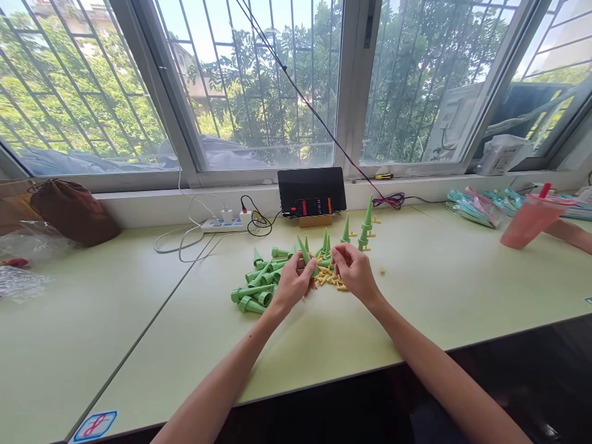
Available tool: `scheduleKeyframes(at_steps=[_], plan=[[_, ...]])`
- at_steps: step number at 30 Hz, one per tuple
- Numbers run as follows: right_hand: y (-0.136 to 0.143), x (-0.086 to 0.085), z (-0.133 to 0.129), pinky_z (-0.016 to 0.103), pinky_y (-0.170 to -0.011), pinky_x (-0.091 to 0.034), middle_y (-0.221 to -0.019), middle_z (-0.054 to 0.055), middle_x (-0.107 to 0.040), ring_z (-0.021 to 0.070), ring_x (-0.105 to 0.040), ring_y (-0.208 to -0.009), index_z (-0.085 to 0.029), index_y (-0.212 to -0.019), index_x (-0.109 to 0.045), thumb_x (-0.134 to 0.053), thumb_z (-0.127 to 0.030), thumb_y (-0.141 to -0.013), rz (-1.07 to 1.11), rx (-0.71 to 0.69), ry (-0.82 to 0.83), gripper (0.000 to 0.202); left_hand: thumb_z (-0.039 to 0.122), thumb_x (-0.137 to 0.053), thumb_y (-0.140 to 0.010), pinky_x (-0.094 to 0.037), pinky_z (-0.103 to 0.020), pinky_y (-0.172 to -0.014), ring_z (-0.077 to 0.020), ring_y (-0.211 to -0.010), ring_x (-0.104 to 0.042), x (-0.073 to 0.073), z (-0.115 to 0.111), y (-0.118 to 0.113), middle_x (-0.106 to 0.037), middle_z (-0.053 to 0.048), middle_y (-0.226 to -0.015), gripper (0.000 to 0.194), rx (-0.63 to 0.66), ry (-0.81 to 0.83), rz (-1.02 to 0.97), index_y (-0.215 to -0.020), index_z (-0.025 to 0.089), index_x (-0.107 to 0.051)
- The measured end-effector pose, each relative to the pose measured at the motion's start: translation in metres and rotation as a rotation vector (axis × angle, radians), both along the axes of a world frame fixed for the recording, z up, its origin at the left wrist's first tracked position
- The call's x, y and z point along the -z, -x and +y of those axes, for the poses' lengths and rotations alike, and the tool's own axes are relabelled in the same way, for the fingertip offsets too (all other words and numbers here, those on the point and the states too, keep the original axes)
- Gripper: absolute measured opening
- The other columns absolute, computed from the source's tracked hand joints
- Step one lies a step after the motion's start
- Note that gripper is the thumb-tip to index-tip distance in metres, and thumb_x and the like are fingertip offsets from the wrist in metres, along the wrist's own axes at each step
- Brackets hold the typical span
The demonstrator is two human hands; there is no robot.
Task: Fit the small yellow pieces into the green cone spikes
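Note:
My left hand (pixel 295 280) is closed around a green plastic watering spike (pixel 305 250), its pointed tip upward. Just to the right, my right hand (pixel 355 269) is pinched, fingertips together, close to the spike; what sits between them is too small to make out. A pile of small yellow valve pieces (pixel 329 279) lies on the table between and below both hands. Left of my left hand is a heap of loose green spikes (pixel 259 283). Beyond my right hand stand stacked green spikes (pixel 365 228) with yellow valves sticking out, and a shorter upright spike (pixel 346 229).
A tablet (pixel 312 185) leans at the back with a phone (pixel 314 207) before it. A power strip (pixel 226 223) with cables lies left of it. A pink cup (pixel 534 222), plastic packets (pixel 476 206) and another person's arm (pixel 571 234) are at right; a brown bag (pixel 74 211) is at left.

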State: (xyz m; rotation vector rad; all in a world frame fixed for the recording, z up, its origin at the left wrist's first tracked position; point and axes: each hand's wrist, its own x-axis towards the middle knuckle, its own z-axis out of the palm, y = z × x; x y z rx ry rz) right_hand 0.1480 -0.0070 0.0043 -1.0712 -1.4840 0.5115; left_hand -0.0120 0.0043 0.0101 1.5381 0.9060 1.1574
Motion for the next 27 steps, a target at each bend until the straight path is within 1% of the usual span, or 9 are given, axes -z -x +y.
scheduleKeyframes(at_steps=[6, 11, 17, 24, 27], plan=[[0.0018, -0.0017, -0.0013, 0.026, -0.048, -0.044, -0.068, 0.002, -0.060, 0.0139, -0.054, -0.050, -0.020, -0.086, -0.055, -0.048, -0.048, -0.091, -0.020, -0.078, 0.023, 0.030, 0.047, -0.060, -0.081, -0.033, -0.017, -0.030, -0.0066, -0.038, -0.049, 0.0009, -0.0001, 0.0004, -0.059, 0.001, -0.071, 0.032, 0.005, 0.003, 0.000, -0.087, 0.018, -0.049], [0.0018, -0.0013, -0.0010, 0.026, -0.048, -0.044, -0.069, 0.002, -0.060, 0.0136, -0.054, -0.050, -0.020, -0.085, -0.055, -0.048, -0.047, -0.091, -0.028, -0.083, 0.027, 0.030, 0.048, -0.061, -0.080, -0.033, -0.018, -0.030, -0.0067, -0.038, -0.049, 0.0003, -0.0003, 0.0002, -0.059, 0.001, -0.070, 0.033, -0.003, 0.004, 0.008, -0.087, 0.018, -0.050], [0.0027, -0.0010, -0.0022, 0.025, -0.050, -0.045, -0.070, 0.003, -0.061, 0.0147, -0.055, -0.056, -0.020, -0.085, -0.058, -0.048, -0.044, -0.091, -0.074, -0.101, 0.031, 0.027, 0.050, -0.061, -0.080, -0.033, -0.019, -0.030, -0.0067, -0.037, -0.047, 0.0019, -0.0003, 0.0004, -0.057, 0.002, -0.066, 0.034, 0.011, 0.001, 0.025, -0.082, 0.018, -0.049], [0.0044, -0.0028, -0.0032, 0.025, -0.052, -0.045, -0.070, 0.003, -0.062, 0.0153, -0.056, -0.059, -0.019, -0.084, -0.060, -0.047, -0.043, -0.091, -0.118, -0.113, 0.016, 0.028, 0.050, -0.063, -0.079, -0.033, -0.019, -0.032, -0.0080, -0.038, -0.045, 0.0032, -0.0007, 0.0023, -0.050, 0.005, -0.054, 0.034, 0.025, 0.004, 0.048, -0.087, 0.018, -0.057], [0.0042, -0.0025, -0.0030, 0.025, -0.053, -0.044, -0.071, 0.003, -0.063, 0.0152, -0.056, -0.060, -0.019, -0.084, -0.060, -0.047, -0.042, -0.092, -0.130, -0.119, 0.016, 0.028, 0.050, -0.063, -0.080, -0.033, -0.018, -0.033, -0.0080, -0.038, -0.045, 0.0036, -0.0014, 0.0030, -0.051, 0.004, -0.054, 0.034, 0.033, -0.016, 0.064, -0.088, 0.017, -0.059]])
